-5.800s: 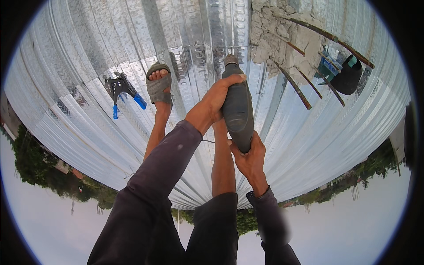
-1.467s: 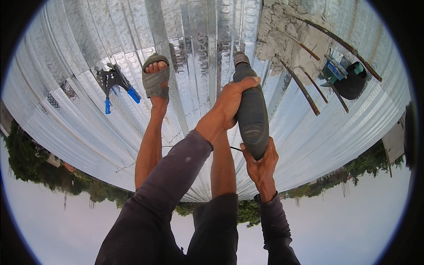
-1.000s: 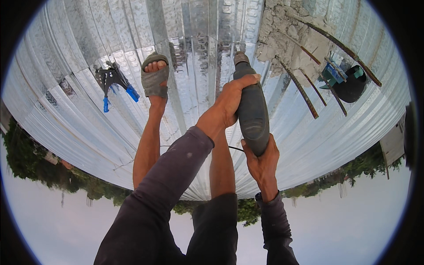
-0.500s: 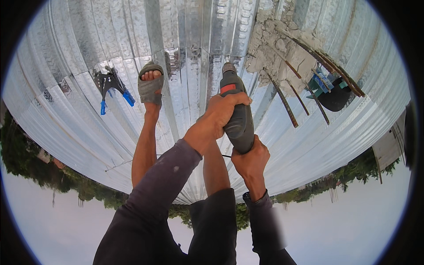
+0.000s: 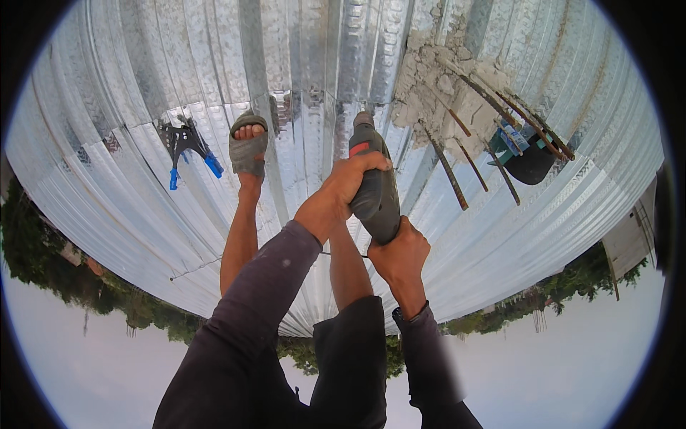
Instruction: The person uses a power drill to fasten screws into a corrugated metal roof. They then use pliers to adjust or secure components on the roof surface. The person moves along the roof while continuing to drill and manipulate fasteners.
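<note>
A dark grey power drill (image 5: 377, 193) with a red patch is held in both my hands, its chuck pointing away from me at the corrugated metal sheets (image 5: 300, 43). My left hand (image 5: 341, 184) wraps over the drill's body just behind the chuck. Lower down, my right hand (image 5: 401, 261) grips the handle end, with a dark cord running from it to the left. The chuck's tip is close to the seam where two sheets overlap; whether a bit touches the metal I cannot tell.
Left of my sandalled foot (image 5: 248, 146) lies a hand riveter (image 5: 187, 149) with blue grips. To the right, rusty rebar (image 5: 446, 170) sticks out of broken concrete (image 5: 429, 86). A dark cap-like thing (image 5: 530, 163) with blue items lies beyond the bars.
The whole view has shifted slightly, so the riveter and foot appear lower and the rebar more to the left. Both hands keep their hold on the drill.
</note>
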Tool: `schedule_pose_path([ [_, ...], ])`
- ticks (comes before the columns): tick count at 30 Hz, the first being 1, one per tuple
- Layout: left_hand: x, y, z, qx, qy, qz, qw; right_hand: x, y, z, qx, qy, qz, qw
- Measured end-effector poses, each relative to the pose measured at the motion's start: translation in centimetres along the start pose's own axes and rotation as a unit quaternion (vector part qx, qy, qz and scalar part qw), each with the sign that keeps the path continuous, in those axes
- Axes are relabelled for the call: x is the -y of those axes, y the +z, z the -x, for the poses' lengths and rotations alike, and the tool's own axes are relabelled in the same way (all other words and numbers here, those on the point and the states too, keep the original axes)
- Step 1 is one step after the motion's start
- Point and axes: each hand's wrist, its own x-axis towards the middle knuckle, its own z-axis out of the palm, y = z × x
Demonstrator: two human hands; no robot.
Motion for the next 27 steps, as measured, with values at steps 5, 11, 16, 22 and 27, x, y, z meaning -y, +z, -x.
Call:
schedule_pose_path([
  [5, 0.0, 0.3, -0.4, -0.004, -0.002, -0.016, 1.0, -0.5, -0.4, -0.4, -0.008, -0.013, 0.003, 1.0],
  [11, 0.2, 0.1, -0.5, 0.03, 0.001, 0.043, 0.999, 0.0, -1.7, -1.2, 0.018, -0.02, 0.026, 0.999],
  [16, -0.4, -0.8, -0.1, 0.092, -0.01, 0.095, 0.991, 1.3, -2.3, -1.4, 0.021, -0.046, 0.07, 0.996],
  [22, 0.6, 0.2, -0.2, 0.047, 0.01, 0.073, 0.996, -0.8, -2.5, -1.7, 0.03, -0.049, 0.074, 0.996],
  [27, 0.5, -0.3, 0.4, 0.085, 0.011, 0.101, 0.991, -0.8, -1.9, -1.4, 0.005, -0.087, 0.097, 0.991],
])
